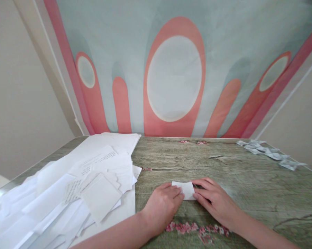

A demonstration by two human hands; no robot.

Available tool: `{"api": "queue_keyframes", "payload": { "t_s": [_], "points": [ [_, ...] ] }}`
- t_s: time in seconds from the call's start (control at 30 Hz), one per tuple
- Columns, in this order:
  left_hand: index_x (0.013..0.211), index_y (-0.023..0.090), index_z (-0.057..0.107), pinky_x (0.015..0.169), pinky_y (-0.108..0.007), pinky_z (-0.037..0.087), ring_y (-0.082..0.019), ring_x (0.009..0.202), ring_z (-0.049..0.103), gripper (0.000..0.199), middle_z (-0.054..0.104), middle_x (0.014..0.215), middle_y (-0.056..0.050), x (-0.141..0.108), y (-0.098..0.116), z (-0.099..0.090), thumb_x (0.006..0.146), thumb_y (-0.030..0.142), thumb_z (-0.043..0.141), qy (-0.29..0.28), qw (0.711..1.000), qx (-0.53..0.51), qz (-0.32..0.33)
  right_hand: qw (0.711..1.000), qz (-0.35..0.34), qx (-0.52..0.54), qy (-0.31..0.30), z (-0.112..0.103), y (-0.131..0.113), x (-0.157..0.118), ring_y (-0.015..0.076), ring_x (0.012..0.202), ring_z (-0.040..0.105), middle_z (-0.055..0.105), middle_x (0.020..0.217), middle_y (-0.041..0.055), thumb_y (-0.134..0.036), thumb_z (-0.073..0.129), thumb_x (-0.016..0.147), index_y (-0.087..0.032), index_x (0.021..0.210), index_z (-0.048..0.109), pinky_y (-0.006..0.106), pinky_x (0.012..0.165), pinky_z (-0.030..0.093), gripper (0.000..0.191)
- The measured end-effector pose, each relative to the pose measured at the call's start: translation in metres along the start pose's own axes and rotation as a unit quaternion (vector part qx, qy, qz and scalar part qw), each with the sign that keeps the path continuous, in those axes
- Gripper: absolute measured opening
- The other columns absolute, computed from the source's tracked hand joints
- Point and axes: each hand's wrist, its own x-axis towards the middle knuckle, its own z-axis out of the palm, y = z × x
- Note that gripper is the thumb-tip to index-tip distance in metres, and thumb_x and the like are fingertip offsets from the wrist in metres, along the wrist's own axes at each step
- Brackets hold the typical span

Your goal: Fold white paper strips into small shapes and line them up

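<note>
A small white piece of paper is between my two hands, just above or on the wooden-patterned table. My left hand grips its left end, the fingers curled over the front. At the right edge, my right hand pinches the paper between thumb and fingers. The paper's far edge bows slightly. Whether it is one layer or folded, I cannot tell.
To the left spreads a large heap of loose white papers, some printed. Several small folded paper pieces lie in a row at the back right. The table ends at a patterned wall covering.
</note>
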Motion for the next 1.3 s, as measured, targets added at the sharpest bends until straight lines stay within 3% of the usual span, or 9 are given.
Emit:
{"api": "queue_keyframes", "payload": {
  "t_s": [0.3,0.57,0.87,1.3],
  "points": [
    [0.112,0.018,0.054,0.099,-0.032,0.038,-0.016,0.107,0.055,0.027,0.061,0.114,-0.005,0.0006,-0.0002,0.0009,0.086,0.016,0.051,0.004,1.0,0.017,0.004,0.999,0.016,0.043,-0.016,-0.0003,0.0014,0.0016,0.0218,0.105,0.05,0.059,0.113,0.0056,-0.03,0.043,0.092,-0.029,0.108,0.064,0.04,0.09,0.041,0.026],
    [0.11,0.017,0.055,0.099,-0.035,0.037,-0.018,0.106,0.055,0.024,0.06,0.115,-0.006,0.0,0.0,0.001,0.087,0.016,0.05,0.012,1.0,0.014,0.004,0.991,0.084,0.096,0.038,0.0079,0.0093,-0.0062,0.0211,0.111,0.05,0.053,0.123,0.0082,-0.036,0.045,0.09,-0.022,0.121,0.053,0.037,0.096,0.042,0.035],
    [0.108,0.017,0.054,0.097,-0.034,0.039,-0.018,0.104,0.055,0.022,0.06,0.11,-0.005,0.0003,-0.001,0.0033,0.086,0.017,0.052,0.006,1.0,0.028,-0.001,1.0,-0.018,0.008,0.024,0.0031,0.0001,-0.0047,0.0233,0.104,0.053,0.058,0.114,0.0101,-0.031,0.05,0.088,-0.024,0.116,0.057,0.042,0.088,0.045,0.03],
    [0.106,0.018,0.054,0.092,-0.036,0.042,-0.019,0.102,0.055,0.019,0.059,0.106,-0.005,0.0019,0.0016,0.0037,0.089,0.025,0.049,0.009,0.999,0.033,-0.021,0.999,-0.016,-0.027,0.018,0.0056,-0.0006,-0.0066,0.0243,0.108,0.05,0.052,0.12,0.01,-0.031,0.051,0.088,-0.024,0.117,0.056,0.044,0.09,0.044,0.031]
  ]
}}
